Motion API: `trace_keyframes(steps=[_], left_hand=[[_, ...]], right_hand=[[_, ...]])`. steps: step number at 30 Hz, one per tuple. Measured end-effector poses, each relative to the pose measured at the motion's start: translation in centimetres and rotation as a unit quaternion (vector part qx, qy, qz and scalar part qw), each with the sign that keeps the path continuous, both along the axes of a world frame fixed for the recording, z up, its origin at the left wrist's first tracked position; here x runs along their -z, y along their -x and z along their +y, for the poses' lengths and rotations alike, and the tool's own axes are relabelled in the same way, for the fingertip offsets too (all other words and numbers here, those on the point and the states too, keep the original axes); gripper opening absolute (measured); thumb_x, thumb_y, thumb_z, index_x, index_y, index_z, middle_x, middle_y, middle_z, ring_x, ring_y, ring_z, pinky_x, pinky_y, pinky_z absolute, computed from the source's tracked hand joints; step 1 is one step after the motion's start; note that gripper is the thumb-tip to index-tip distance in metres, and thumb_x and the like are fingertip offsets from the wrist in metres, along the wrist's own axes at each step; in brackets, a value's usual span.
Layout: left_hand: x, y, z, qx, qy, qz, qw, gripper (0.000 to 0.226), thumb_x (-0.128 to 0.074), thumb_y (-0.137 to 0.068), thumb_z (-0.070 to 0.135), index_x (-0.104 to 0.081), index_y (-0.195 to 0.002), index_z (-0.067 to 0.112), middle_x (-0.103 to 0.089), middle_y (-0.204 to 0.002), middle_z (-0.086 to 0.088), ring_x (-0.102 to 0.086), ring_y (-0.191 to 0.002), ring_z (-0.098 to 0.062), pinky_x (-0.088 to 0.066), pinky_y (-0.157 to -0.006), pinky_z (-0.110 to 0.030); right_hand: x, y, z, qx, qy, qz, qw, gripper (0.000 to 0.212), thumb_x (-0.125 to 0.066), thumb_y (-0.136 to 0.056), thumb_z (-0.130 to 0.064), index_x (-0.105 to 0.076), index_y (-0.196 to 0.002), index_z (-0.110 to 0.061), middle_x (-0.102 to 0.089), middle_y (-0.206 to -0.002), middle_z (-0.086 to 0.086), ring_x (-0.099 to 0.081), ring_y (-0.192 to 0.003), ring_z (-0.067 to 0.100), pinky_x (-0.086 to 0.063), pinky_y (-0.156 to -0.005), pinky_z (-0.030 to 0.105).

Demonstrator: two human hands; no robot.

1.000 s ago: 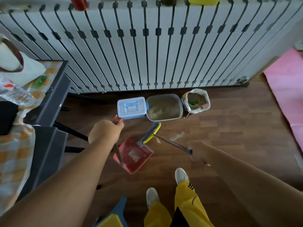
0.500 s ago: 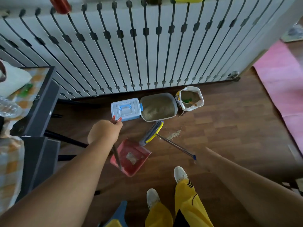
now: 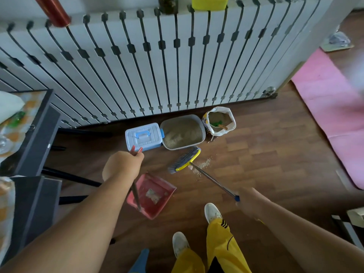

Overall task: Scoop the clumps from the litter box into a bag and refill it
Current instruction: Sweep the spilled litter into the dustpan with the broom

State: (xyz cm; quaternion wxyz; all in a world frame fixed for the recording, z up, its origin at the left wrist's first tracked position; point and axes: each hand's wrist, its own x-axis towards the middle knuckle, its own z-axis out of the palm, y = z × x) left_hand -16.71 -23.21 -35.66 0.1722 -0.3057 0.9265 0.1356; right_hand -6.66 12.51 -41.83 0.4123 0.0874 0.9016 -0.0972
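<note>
Litter box: a grey tray (image 3: pixel 182 133) filled with tan litter sits on the wooden floor (image 3: pixel 266 154) against the foot of a white railing wall (image 3: pixel 157 66).
Litter bag: an open white sack (image 3: pixel 219 122) stands touching the box's right end, holding litter, something green and a brown stick-like handle.
Storage case: a pale blue lidded box (image 3: pixel 142 137) with a blue handle rests against the litter box's left end.
Spill: loose grains (image 3: pixel 202 166) lie scattered on the floor just in front of the box, beside the broom head.
Broom: its yellow-and-grey head (image 3: pixel 184 159) rests on the floor near the spill, the metal shaft slanting back to the right hand (image 3: pixel 247 198), which is blurred but wrapped round the blue end.
Dustpan: the red pan (image 3: pixel 152 195) sits on the floor with a small pale heap inside; the left hand (image 3: pixel 123 164) grips the top of its long upright handle.
Person: yellow trousers and white shoes show at the bottom edge.
</note>
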Motion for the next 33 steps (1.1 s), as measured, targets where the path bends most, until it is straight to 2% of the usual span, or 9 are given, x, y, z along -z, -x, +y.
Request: trace_keyframes(steps=[7, 11, 16, 18, 21, 24, 29, 31, 33], left_hand=[[-0.1, -0.2, 0.5, 0.005, 0.010, 0.002, 1.000, 0.046, -0.048, -0.087, 0.058, -0.066, -0.075, 0.017, -0.069, -0.066, -0.004, -0.065, -0.063, -0.024, -0.047, -0.056, -0.031], [-0.1, -0.4, 1.1, 0.008, 0.015, -0.011, 1.000, 0.051, -0.046, -0.087, 0.061, -0.067, -0.075, 0.017, -0.070, -0.067, -0.004, -0.066, -0.063, -0.024, -0.048, -0.055, -0.032], [0.3, -0.5, 1.0, 0.002, 0.005, -0.009, 1.000, 0.056, -0.045, -0.085, 0.067, -0.067, -0.073, 0.016, -0.071, -0.064, -0.004, -0.067, -0.060, -0.024, -0.052, -0.057, -0.034], [0.4, -0.3, 0.8, 0.003, 0.000, -0.011, 1.000, 0.060, -0.043, -0.084, 0.069, -0.068, -0.071, 0.016, -0.071, -0.062, -0.003, -0.067, -0.060, -0.024, -0.052, -0.059, -0.035], [0.3, -0.1, 0.7, -0.004, -0.010, -0.011, 1.000, 0.062, -0.043, -0.085, 0.070, -0.069, -0.071, 0.015, -0.071, -0.060, -0.002, -0.067, -0.061, -0.024, -0.050, -0.060, -0.034], [0.5, 0.0, 0.7, -0.009, -0.010, -0.009, 1.000, 0.062, -0.043, -0.085, 0.068, -0.069, -0.071, 0.014, -0.071, -0.061, -0.002, -0.067, -0.064, -0.024, -0.047, -0.059, -0.035], [0.8, 0.2, 1.4, -0.006, -0.010, -0.004, 1.000, 0.058, -0.044, -0.083, 0.067, -0.069, -0.071, 0.016, -0.071, -0.062, -0.003, -0.067, -0.065, -0.024, -0.047, -0.058, -0.033], [0.9, 0.3, 2.0, 0.002, -0.001, -0.008, 1.000, 0.060, -0.043, -0.084, 0.067, -0.069, -0.072, 0.015, -0.071, -0.064, -0.003, -0.067, -0.065, -0.024, -0.045, -0.055, -0.033], [0.8, 0.3, 2.5, 0.008, 0.004, -0.010, 1.000, 0.060, -0.042, -0.086, 0.066, -0.069, -0.072, 0.014, -0.071, -0.064, -0.004, -0.066, -0.065, -0.024, -0.043, -0.054, -0.033]], right_hand=[[0.7, 0.5, 0.4, 0.020, 0.014, 0.016, 1.000, 0.024, -0.053, -0.093, -0.017, -0.063, -0.114, -0.011, -0.057, -0.088, 0.003, -0.055, -0.074, 0.020, -0.040, -0.055, 0.024], [1.9, 0.0, -0.8, 0.063, 0.016, 0.009, 0.998, 0.031, -0.050, -0.093, -0.011, -0.061, -0.122, -0.011, -0.056, -0.087, 0.002, -0.056, -0.075, 0.021, -0.041, -0.056, 0.025], [0.9, -2.9, 1.1, 0.092, 0.004, -0.004, 0.996, 0.028, -0.053, -0.092, -0.016, -0.066, -0.117, -0.013, -0.061, -0.083, 0.000, -0.060, -0.071, 0.018, -0.047, -0.055, 0.026], [0.6, -3.1, 1.9, 0.117, 0.012, -0.001, 0.993, 0.023, -0.055, -0.093, -0.019, -0.066, -0.113, -0.014, -0.061, -0.081, 0.000, -0.059, -0.068, 0.014, -0.043, -0.049, 0.022], [0.9, -0.3, 1.4, 0.131, 0.029, 0.014, 0.991, 0.023, -0.052, -0.094, -0.017, -0.065, -0.112, -0.010, -0.060, -0.080, 0.001, -0.059, -0.067, 0.017, -0.041, -0.047, 0.023], [2.2, 2.9, -0.1, 0.127, 0.032, -0.001, 0.991, 0.032, -0.048, -0.094, -0.008, -0.058, -0.124, -0.010, -0.060, -0.085, 0.005, -0.060, -0.068, 0.022, -0.040, -0.044, 0.023], [1.4, 1.2, -1.9, 0.073, 0.006, -0.089, 0.993, 0.036, -0.047, -0.095, -0.004, -0.054, -0.130, -0.005, -0.066, -0.113, 0.015, -0.067, -0.098, 0.029, -0.051, -0.068, 0.030], [0.3, -0.3, -0.6, 0.077, 0.013, -0.098, 0.992, 0.031, -0.050, -0.092, -0.005, -0.056, -0.122, -0.012, -0.065, -0.101, 0.011, -0.069, -0.085, 0.028, -0.054, -0.066, 0.032], [-1.0, -1.2, 1.3, 0.119, 0.024, -0.078, 0.990, 0.024, -0.055, -0.089, -0.006, -0.060, -0.112, -0.010, -0.066, -0.086, 0.010, -0.070, -0.068, 0.027, -0.054, -0.054, 0.030]])
